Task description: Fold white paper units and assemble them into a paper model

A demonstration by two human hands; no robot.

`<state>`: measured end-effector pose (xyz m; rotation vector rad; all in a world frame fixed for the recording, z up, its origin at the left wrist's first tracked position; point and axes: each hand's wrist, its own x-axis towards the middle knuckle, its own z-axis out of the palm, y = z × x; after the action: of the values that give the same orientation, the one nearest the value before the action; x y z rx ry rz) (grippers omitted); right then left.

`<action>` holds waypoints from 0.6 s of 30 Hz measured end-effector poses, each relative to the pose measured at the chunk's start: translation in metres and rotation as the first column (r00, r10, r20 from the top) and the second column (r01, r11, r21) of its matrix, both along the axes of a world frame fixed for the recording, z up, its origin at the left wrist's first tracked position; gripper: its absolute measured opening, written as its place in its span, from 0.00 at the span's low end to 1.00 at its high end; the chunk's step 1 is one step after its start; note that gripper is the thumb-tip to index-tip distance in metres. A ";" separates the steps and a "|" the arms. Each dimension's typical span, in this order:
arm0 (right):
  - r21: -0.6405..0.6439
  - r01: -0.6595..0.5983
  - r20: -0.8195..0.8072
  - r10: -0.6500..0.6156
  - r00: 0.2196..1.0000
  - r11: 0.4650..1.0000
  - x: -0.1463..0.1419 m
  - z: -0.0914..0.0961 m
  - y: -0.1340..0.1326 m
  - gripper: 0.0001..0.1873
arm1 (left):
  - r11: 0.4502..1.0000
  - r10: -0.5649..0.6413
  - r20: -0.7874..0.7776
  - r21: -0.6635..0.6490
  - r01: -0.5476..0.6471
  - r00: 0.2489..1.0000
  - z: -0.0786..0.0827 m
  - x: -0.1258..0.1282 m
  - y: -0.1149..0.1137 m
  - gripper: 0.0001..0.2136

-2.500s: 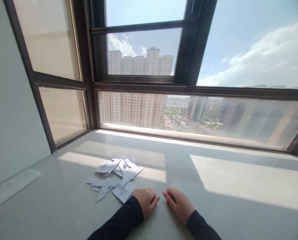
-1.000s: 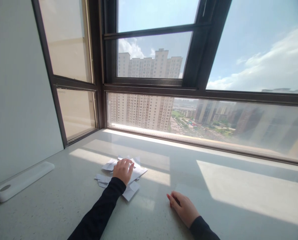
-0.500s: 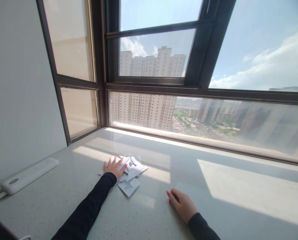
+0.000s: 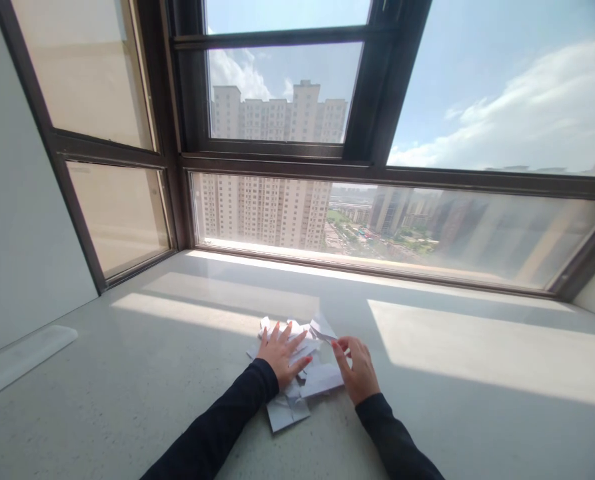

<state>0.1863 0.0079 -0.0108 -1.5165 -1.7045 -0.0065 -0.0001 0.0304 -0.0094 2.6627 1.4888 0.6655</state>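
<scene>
A loose pile of white paper pieces [image 4: 288,415] lies on the pale speckled windowsill. My left hand [image 4: 283,357] rests flat on the pile with its fingers spread, covering part of it. At the pile's right side my right hand [image 4: 356,367] pinches the edge of a piece of paper [image 4: 323,331] between thumb and fingers. That piece is tilted up a little from the sill. Another folded-looking sheet [image 4: 322,379] lies just below it, close to the right hand.
The speckled sill [image 4: 127,393] stretches to the dark window frame [image 4: 357,265] at the back. A long white power strip [image 4: 27,360] lies at the left by the white wall panel [image 4: 22,220]. Sunlight patches [image 4: 452,340] fall on the sill.
My right hand has moved to the paper pile and taken hold of a piece. The view has turned right, and the left hand stays spread on the papers.
</scene>
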 end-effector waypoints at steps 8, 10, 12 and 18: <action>-0.061 0.068 0.294 -0.047 0.955 0.996 0.005 -0.011 0.019 0.19 | 0.995 0.082 0.165 0.035 -0.088 0.983 0.007 -0.028 -0.005 0.17; -0.107 0.081 0.349 -0.039 0.936 0.991 0.001 -0.014 0.026 0.21 | 0.998 0.064 0.173 0.009 -0.067 0.983 0.002 -0.034 -0.003 0.16; -0.161 0.098 0.371 -0.032 0.928 0.982 -0.001 -0.015 0.032 0.23 | 0.999 0.040 0.193 0.014 -0.043 0.980 -0.002 -0.037 -0.001 0.15; -0.195 0.126 0.400 -0.038 0.916 0.973 0.004 -0.005 0.031 0.12 | 0.994 -0.004 0.301 0.106 -0.029 0.954 0.002 -0.039 0.002 0.15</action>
<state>0.1903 0.0391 -0.0155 -1.8451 -2.0065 -0.1882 -0.0393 0.0320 -0.0078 2.4805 1.4230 1.1254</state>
